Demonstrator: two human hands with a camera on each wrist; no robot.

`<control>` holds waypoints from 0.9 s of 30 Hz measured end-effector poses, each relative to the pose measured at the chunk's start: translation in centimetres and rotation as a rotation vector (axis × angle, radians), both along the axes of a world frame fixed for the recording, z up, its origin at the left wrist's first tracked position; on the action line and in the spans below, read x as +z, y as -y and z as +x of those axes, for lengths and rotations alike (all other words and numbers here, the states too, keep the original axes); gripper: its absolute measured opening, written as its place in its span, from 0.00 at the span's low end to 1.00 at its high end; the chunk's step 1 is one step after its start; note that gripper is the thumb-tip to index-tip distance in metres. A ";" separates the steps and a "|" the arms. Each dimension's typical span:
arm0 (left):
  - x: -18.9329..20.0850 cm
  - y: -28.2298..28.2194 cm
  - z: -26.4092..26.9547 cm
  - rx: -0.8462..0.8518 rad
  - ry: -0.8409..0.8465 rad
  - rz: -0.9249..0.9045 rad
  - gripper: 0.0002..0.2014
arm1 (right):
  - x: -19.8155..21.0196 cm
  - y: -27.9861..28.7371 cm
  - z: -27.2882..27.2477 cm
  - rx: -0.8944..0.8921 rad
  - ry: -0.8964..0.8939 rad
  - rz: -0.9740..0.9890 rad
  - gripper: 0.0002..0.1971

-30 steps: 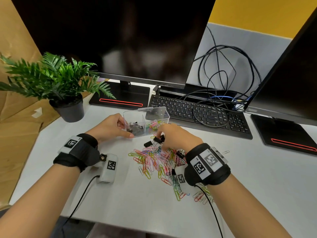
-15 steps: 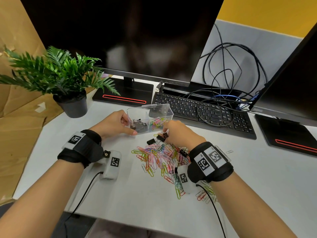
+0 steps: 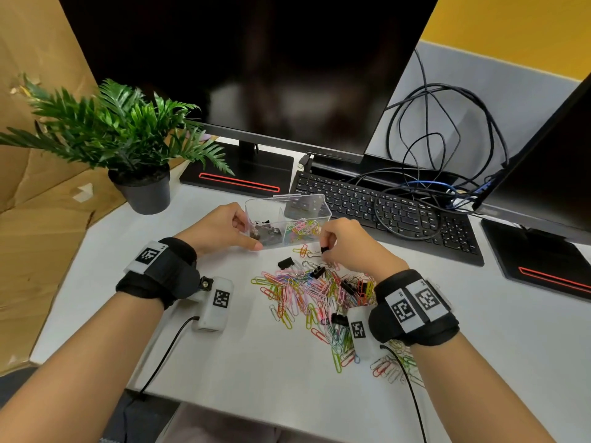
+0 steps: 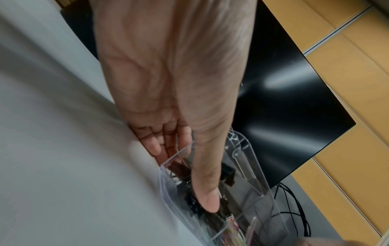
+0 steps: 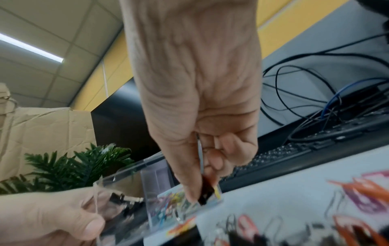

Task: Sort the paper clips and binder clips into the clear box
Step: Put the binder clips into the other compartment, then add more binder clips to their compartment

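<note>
The clear box (image 3: 315,207) stands on the white desk, split in two: black binder clips lie in its left compartment (image 3: 265,233), coloured paper clips in its right (image 3: 302,230). My left hand (image 3: 224,228) grips the box's left end, thumb along the front wall (image 4: 207,191), fingers behind it. My right hand (image 3: 345,241) pinches a small black binder clip (image 3: 323,250) (image 5: 205,191) just in front of the box's right front corner. A heap of coloured paper clips (image 3: 313,292) with a few black binder clips (image 3: 285,263) lies on the desk below that hand.
A black keyboard (image 3: 383,212) with looped cables lies right behind the box. A potted plant (image 3: 140,177) stands at the left, monitor bases (image 3: 236,177) behind and at the right (image 3: 543,254). Cardboard lines the desk's left side.
My right hand has lifted a black binder clip off the heap and holds it closer to the box's front. The left hand stays on the box; the head view has shifted.
</note>
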State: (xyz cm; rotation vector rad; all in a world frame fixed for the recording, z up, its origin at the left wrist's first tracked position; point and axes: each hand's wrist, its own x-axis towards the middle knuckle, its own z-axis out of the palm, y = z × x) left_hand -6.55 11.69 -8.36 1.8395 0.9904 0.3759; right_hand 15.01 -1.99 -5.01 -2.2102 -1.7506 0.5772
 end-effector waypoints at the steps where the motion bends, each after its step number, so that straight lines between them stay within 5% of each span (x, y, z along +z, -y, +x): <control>1: 0.0 0.0 0.0 -0.001 0.000 0.002 0.22 | 0.3 0.1 0.1 -0.002 -0.010 0.013 0.07; 11: 0.0 0.0 0.0 0.006 -0.002 -0.010 0.23 | 4.2 -1.7 -2.8 -0.016 -0.275 0.308 0.09; 20: 0.2 0.1 0.1 0.003 -0.012 0.005 0.23 | 2.9 -5.3 -6.5 0.051 -0.007 0.321 0.08; 27: 0.2 0.2 0.1 0.014 -0.021 0.011 0.24 | 4.1 -2.6 -4.9 0.005 -0.142 0.341 0.13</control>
